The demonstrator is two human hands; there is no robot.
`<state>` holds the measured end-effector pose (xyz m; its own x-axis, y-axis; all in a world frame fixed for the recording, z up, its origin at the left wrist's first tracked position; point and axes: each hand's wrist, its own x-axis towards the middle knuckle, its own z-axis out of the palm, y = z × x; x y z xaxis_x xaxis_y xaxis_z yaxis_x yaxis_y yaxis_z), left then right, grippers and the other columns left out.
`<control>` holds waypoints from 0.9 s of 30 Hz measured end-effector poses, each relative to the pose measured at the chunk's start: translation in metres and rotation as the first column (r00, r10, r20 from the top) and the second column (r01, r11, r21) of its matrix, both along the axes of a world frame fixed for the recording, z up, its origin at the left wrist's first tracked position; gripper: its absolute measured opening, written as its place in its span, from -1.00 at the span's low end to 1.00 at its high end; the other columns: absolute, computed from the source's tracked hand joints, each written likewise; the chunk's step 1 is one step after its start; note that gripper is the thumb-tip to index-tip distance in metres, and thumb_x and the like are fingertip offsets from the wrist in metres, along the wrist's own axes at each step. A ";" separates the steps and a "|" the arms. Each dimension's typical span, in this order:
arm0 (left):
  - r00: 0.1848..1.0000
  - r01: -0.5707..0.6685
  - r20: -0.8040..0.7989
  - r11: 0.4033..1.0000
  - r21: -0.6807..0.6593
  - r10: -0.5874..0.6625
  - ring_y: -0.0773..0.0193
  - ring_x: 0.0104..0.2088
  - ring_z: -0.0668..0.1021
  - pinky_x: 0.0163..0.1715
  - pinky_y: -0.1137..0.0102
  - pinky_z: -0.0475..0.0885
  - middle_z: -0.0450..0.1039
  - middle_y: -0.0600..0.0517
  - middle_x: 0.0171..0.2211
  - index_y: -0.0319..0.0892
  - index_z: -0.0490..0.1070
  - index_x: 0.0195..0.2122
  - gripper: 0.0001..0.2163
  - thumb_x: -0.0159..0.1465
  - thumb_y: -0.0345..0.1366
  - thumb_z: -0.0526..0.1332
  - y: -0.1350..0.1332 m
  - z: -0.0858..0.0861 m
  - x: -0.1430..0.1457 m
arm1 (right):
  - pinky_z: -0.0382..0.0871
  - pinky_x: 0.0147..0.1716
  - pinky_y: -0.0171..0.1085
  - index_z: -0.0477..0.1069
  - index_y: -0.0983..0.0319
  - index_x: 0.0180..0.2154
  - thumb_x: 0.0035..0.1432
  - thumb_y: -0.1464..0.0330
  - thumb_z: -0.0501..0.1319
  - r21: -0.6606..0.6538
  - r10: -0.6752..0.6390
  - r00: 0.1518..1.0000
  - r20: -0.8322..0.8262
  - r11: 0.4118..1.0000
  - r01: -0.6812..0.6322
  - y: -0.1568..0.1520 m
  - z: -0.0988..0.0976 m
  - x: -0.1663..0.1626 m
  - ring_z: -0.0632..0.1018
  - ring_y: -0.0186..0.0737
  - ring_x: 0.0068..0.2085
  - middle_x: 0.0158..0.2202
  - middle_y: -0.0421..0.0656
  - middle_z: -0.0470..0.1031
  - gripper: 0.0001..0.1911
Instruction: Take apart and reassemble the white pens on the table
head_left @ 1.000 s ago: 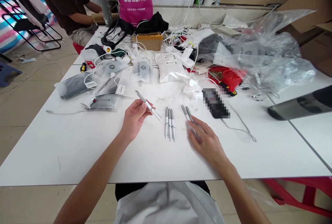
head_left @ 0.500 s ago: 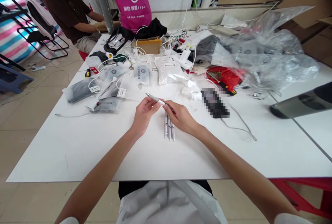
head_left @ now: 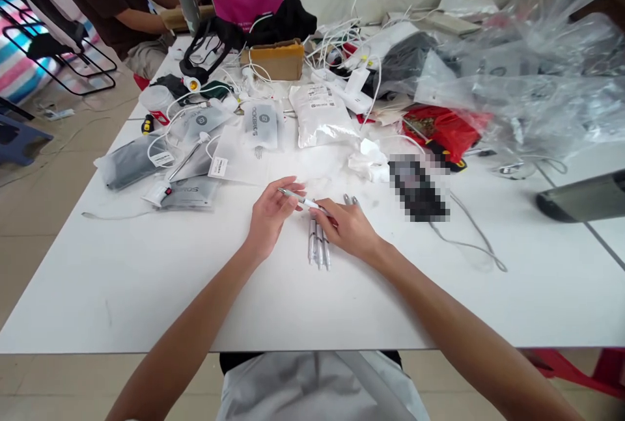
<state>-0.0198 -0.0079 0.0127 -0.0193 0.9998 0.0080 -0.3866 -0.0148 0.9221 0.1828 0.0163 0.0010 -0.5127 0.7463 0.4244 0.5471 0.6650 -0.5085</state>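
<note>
A slim white and silver pen is held above the table, its pointed silver end toward the left. My right hand pinches its rear part between thumb and fingers. My left hand is loosely around the front end, thumb against the pen and the other fingers extended beyond it. Beneath my right hand, several similar pens lie side by side on the white table. Their middles are hidden by that hand, while the grey ends of two show past its knuckles.
Packets in frosted bags, a white plastic parcel and tangled cables lie across the far side. Crumpled tissue and a blurred dark object with a cable are right of centre. A dark bottle lies at right; another person sits far left.
My head view has tilted down. The left fingers have loosened and straightened around the pen. My right hand has shifted slightly toward me, and more of the pens beneath it shows.
</note>
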 end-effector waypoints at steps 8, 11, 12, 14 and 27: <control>0.996 -0.049 -0.081 0.999 -0.019 0.047 0.26 -0.20 0.60 -0.19 0.36 0.50 0.63 -0.01 -0.15 -0.06 0.62 0.01 -0.65 0.22 -0.16 0.53 0.002 0.003 -0.003 | 0.11 -0.52 -0.30 0.50 0.24 -0.05 0.56 0.22 0.05 0.066 -0.005 0.999 0.048 0.998 0.002 0.003 0.001 0.005 0.33 -0.35 -0.57 -0.53 -0.25 0.47 -0.68; 0.997 0.006 -0.075 1.000 0.001 -0.006 0.14 -0.02 0.63 -0.12 0.31 0.52 0.64 -0.09 0.00 -0.09 0.63 -0.03 -0.70 0.28 -0.11 0.47 0.002 0.005 -0.003 | 0.16 -0.50 -0.30 0.51 0.23 0.07 0.57 0.23 0.02 0.055 -0.029 0.998 0.058 0.998 0.025 0.004 0.004 0.006 0.37 -0.36 -0.55 -0.48 -0.22 0.54 -0.65; 0.997 0.010 -0.078 1.000 0.002 -0.010 0.12 -0.02 0.64 -0.12 0.30 0.52 0.65 -0.11 -0.01 -0.12 0.63 -0.06 -0.73 0.30 -0.10 0.46 0.001 0.005 -0.003 | 0.17 -0.50 -0.29 0.51 0.22 0.11 0.57 0.23 0.02 0.061 -0.032 0.998 0.063 0.998 0.028 0.005 0.005 0.006 0.39 -0.35 -0.54 -0.45 -0.21 0.56 -0.64; 0.997 -0.003 -0.077 1.000 -0.006 0.002 0.11 -0.05 0.66 -0.17 0.30 0.52 0.67 -0.12 -0.07 -0.14 0.61 -0.13 -0.77 0.32 -0.11 0.44 0.001 0.004 -0.002 | 0.19 -0.49 -0.29 0.50 0.22 0.16 0.57 0.22 0.02 0.076 -0.027 0.996 0.082 0.997 0.021 0.006 0.007 0.007 0.42 -0.34 -0.51 -0.41 -0.19 0.60 -0.62; 0.989 -0.051 -0.137 0.999 -0.002 0.050 0.18 -0.20 0.66 -0.23 0.29 0.52 0.67 -0.04 -0.23 -0.12 0.59 -0.10 -0.73 0.30 -0.08 0.46 0.000 0.000 0.002 | 0.16 -0.47 -0.26 0.39 0.22 -0.08 0.54 0.28 0.05 0.190 -0.096 0.988 0.120 0.979 0.072 0.004 0.005 0.004 0.47 -0.25 -0.47 -0.38 -0.15 0.57 -0.80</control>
<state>-0.0178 -0.0080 0.0124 -0.0691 0.9976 0.0085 -0.2560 -0.0260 0.9663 0.1865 0.0207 0.0057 -0.5105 0.7038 0.4941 0.6574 0.6898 -0.3032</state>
